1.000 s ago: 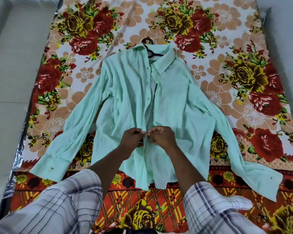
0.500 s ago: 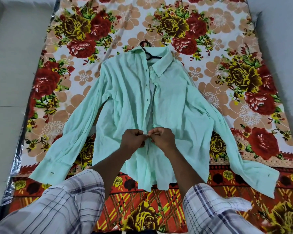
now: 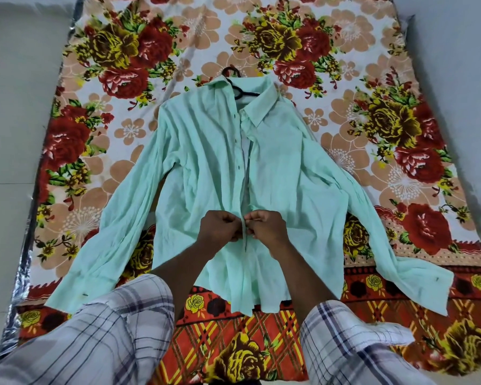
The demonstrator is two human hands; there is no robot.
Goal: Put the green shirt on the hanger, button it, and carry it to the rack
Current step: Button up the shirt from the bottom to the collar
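1. The flowered bed (image 3: 345, 37) is overlaid by the green shirt (image 3: 206, 176), spread flat, its collar set around the hanger (image 3: 240, 91).
2. Well below the hanger, the shirt's front edges are pinched by the left hand (image 3: 220, 227) and right hand (image 3: 267, 227), unmoved since a second ago.
3. That low fastening is judged unfinished; the buttons (image 3: 239, 168) nearer the hanger are seen undone.

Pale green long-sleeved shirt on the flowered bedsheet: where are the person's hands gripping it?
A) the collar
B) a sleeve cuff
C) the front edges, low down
C: the left hand and right hand pinch the two front edges of the pale green long-sleeved shirt together, low on its front.
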